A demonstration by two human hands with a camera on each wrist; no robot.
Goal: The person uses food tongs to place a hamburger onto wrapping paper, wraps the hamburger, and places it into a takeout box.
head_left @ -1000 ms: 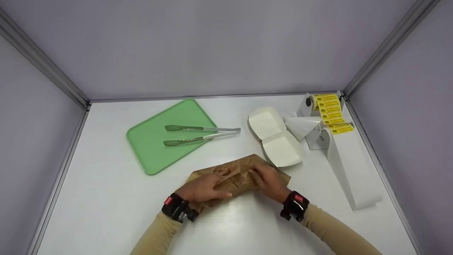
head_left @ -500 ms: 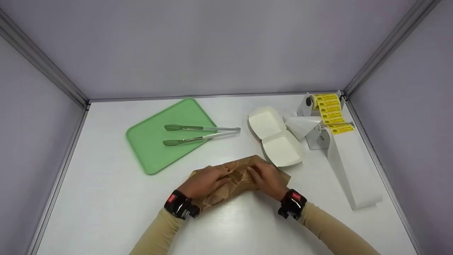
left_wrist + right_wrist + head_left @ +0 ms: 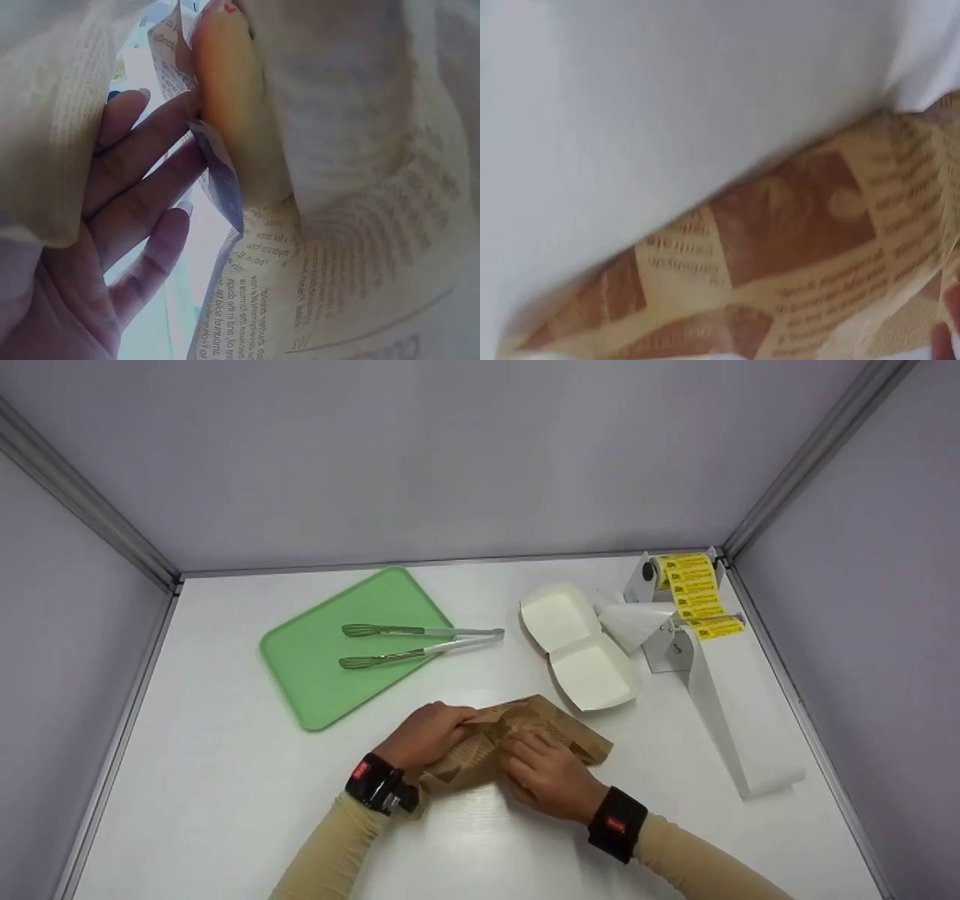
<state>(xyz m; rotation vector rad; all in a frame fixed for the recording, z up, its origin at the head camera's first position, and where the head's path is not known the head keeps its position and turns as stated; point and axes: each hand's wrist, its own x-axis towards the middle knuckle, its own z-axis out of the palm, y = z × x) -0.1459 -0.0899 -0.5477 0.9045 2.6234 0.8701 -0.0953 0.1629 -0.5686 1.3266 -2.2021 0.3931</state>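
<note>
A sheet of brown printed wrapping paper is folded and creased near the front middle of the table. My left hand grips its left part, fingers round the far side; in the left wrist view, fingertips touch the paper's edge. Inside the fold shows a smooth yellowish, bun-like piece, partly covered by paper; its exact kind is unclear. With curled fingers, my right hand holds the near middle of the paper. The right wrist view shows mostly the wrapper's printed side, with fingers barely in at the corner.
Behind the hands lies a green tray with metal tongs across it. An opened white clamshell box sits just behind the paper. At the right stands a label dispenser with yellow stickers and a long white backing strip.
My right hand has moved toward the near side and slightly left along the paper, its fingers now curled on the middle. My left hand shifted slightly away from the body. The paper is creased differently.
</note>
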